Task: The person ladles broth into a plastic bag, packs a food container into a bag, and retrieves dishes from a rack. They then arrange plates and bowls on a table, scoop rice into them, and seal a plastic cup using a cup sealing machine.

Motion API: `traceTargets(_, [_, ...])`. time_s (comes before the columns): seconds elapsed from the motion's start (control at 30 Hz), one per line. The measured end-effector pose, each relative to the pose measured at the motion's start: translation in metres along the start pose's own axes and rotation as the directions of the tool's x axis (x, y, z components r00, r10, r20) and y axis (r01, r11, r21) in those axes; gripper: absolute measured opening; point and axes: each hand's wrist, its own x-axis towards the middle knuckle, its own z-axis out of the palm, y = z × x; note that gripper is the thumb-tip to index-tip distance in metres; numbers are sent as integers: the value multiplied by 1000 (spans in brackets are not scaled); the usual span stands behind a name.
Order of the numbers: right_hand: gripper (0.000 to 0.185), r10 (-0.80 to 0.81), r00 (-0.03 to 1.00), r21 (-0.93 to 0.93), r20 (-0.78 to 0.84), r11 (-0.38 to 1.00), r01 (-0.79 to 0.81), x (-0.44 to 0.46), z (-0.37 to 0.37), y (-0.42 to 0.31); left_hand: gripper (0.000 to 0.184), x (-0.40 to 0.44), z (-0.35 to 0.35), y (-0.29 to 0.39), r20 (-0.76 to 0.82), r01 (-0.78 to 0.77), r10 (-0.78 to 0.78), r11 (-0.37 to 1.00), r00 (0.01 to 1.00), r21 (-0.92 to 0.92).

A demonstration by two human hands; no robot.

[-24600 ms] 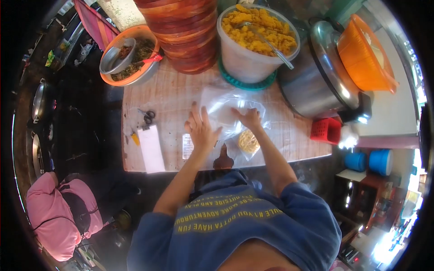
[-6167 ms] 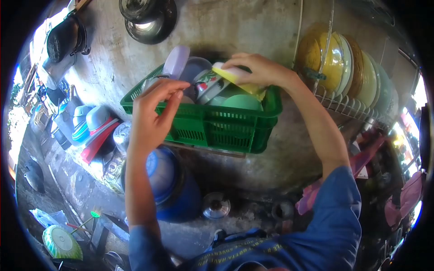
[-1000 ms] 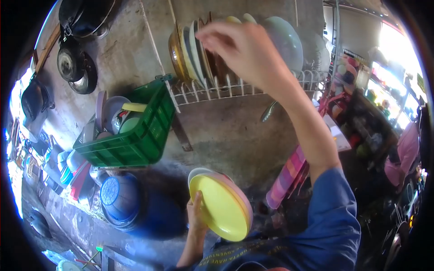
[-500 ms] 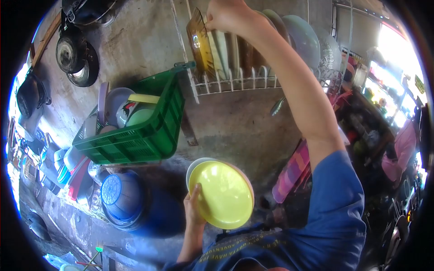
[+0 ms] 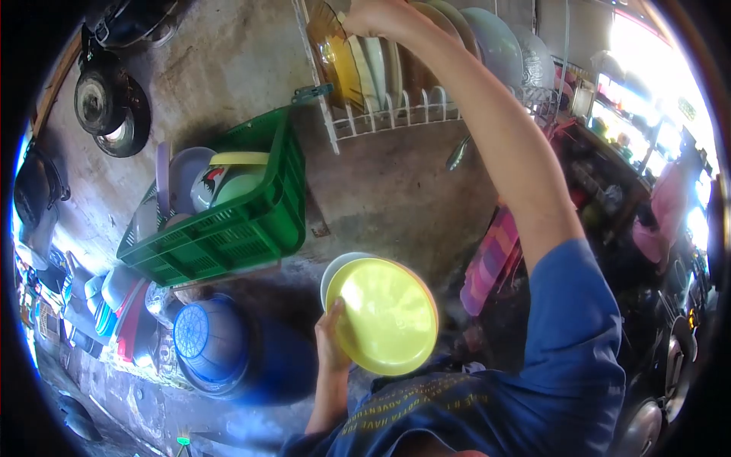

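My left hand [image 5: 333,339] grips a small stack of plates at the lower middle, thumb pressed on the face of the yellow plate [image 5: 387,316]. Rims of a whitish plate and another plate show behind it. Up at the dish rack [image 5: 396,122], my right hand [image 5: 369,17] is closed at the upper edge of a cream plate [image 5: 358,65]; its fingertips are partly hidden. Beside that hand leans an amber scalloped glass plate [image 5: 331,57]. More plates stand on edge to the right, including a pale green plate [image 5: 491,46].
A green crate [image 5: 221,247] with bowls stands left of the rack. Below it is a blue drum [image 5: 274,358] with a blue basket [image 5: 202,331]. Black pans [image 5: 103,95] hang on the wall. A striped pink cloth [image 5: 487,263] hangs beneath my right arm.
The whole view has shifted slightly. The yellow plate stack has moved a little right and up. My right hand stays at the rack, and more of the amber plate's face shows.
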Motion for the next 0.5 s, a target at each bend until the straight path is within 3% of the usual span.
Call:
traceTargets(0.03, [20, -1, 1000, 1, -4, 1000, 1, -4, 4, 4, 38, 0, -3, 0, 4, 7, -7, 1000, 1000, 8])
traceTargets(0.1, [21, -90, 978, 138, -189, 983, 118, -9, 8, 10, 37, -5, -1, 6, 9, 17, -18, 999, 1000, 50])
traceTargets(0.2, [23, -109, 962, 111, -252, 984, 140, -9, 8, 9, 35, -8, -8, 8, 7, 29, -30, 991, 1000, 133])
traceTargets(0.47, [34, -70, 842, 109, -535, 983, 150, 7, -3, 19, 33, -8, -22, 19, -25, 44, -40, 977, 999, 209])
traceTargets(0.5, [34, -37, 817, 189, -576, 966, 177, 4, -8, 22, 32, -9, -23, 22, -27, 55, -50, 969, 998, 240])
